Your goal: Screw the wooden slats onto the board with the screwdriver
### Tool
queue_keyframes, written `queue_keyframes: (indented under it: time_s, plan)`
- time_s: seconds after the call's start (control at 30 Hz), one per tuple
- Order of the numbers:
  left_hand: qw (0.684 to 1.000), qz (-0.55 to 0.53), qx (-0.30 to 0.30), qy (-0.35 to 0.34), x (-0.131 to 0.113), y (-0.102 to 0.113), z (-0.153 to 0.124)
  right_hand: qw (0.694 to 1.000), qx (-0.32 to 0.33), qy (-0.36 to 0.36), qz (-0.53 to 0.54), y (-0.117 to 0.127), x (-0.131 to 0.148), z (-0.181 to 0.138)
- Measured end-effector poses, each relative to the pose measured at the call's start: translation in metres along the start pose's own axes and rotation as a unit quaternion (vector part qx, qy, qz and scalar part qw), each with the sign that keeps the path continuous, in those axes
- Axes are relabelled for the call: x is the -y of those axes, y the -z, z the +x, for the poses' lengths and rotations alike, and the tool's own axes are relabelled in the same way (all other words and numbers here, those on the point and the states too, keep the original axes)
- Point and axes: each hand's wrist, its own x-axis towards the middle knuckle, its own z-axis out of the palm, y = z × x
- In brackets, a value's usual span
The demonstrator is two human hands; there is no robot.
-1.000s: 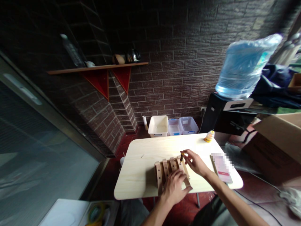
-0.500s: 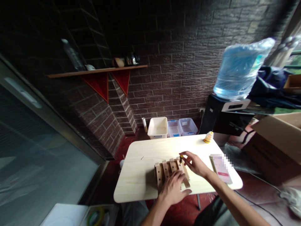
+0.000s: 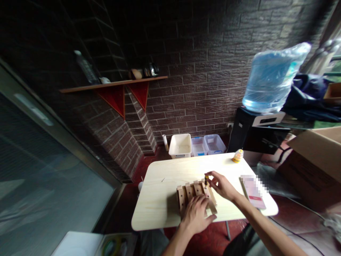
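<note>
A slatted wooden frame [image 3: 189, 192] with dark holes in its slats lies near the front edge of the pale table [image 3: 157, 199]. My left hand [image 3: 196, 211] rests over its near part, fingers laid across the slats and thumb held apart. At the far right corner of the frame, my right hand [image 3: 220, 185] pinches a short yellow-and-black screwdriver [image 3: 206, 179]. The tool stands upright, tip down at the rightmost slat. Whether the tip sits in a screw is too small to tell.
A thin small item [image 3: 163, 180] lies left of the frame. On the right are a phone-like slab [image 3: 254, 195] and a small yellow-based container [image 3: 238, 156]. Beyond the table stand a cream bin [image 3: 180, 144], clear bins [image 3: 214, 144] and a water dispenser [image 3: 243, 131].
The whole view has shifted slightly. Both hands keep their places on the frame, with the screwdriver still upright at the same slat.
</note>
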Motion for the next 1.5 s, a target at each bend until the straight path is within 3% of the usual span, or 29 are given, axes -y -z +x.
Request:
queue_keyframes:
  time_s: [0.43,0.6,0.83,1.1,1.5]
  plan:
    - [1.0,-0.003,0.009,0.007,-0.002,0.002,0.001,1.0,-0.011,0.003,0.0,0.004,0.0,-0.002]
    - [1.0,-0.022,0.017,0.008,-0.003,0.011,-0.002,1.0,0.012,0.004,0.001,0.0,0.001,-0.007]
    - [0.997,-0.064,-0.027,0.023,0.008,0.027,0.011,1.0,0.026,0.009,-0.004,-0.003,-0.002,-0.007]
    - [0.999,0.009,-0.001,-0.043,0.026,0.023,0.028,0.996,0.073,0.04,-0.029,0.002,0.0,0.001]
    - [1.0,-0.006,-0.027,-0.001,0.035,0.01,0.028,0.997,0.062,0.01,-0.048,0.008,-0.004,0.007]
